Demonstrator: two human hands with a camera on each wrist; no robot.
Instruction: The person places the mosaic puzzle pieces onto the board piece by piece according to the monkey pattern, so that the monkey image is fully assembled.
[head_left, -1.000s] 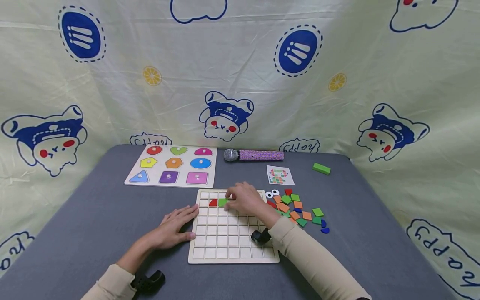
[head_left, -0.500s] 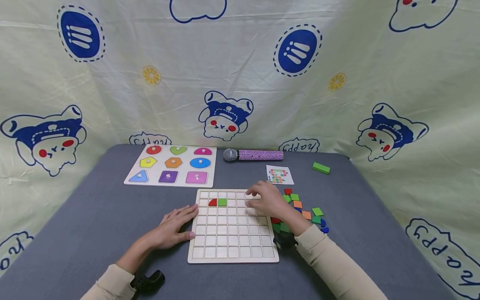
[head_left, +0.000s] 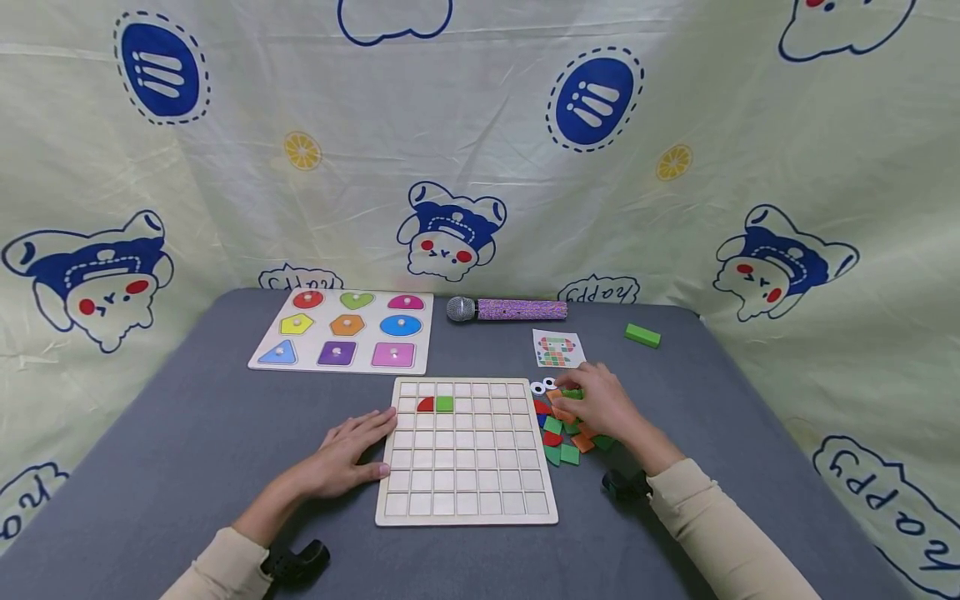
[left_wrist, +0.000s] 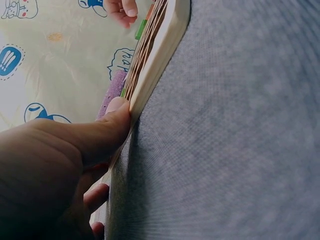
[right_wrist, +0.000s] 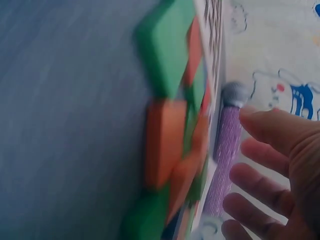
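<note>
A pale wooden grid board [head_left: 467, 482] lies on the grey table. In its upper left cells sit a red quarter-round piece [head_left: 426, 405] and a green square piece [head_left: 445, 404], side by side. My left hand [head_left: 347, 454] rests along the board's left edge, fingers extended; in the left wrist view the thumb [left_wrist: 107, 131] touches the rim. Over the pile of coloured pieces beside the board, my right hand [head_left: 603, 404] hovers with thumb and fingers apart and nothing between them. The right wrist view shows an orange piece [right_wrist: 167, 145] and a green piece [right_wrist: 170, 47] close by, blurred.
Behind the pile lies a small pattern card [head_left: 558, 348]. A purple glittery microphone [head_left: 517, 310] and a white shape puzzle board [head_left: 360, 342] are at the back. A green block [head_left: 642, 337] lies at the back right. White ring-shaped pieces [head_left: 537, 388] sit by the board's corner.
My right hand has left the green square on the board and moved right, to above the pile of pieces. The left hand has stayed at the board's edge.
</note>
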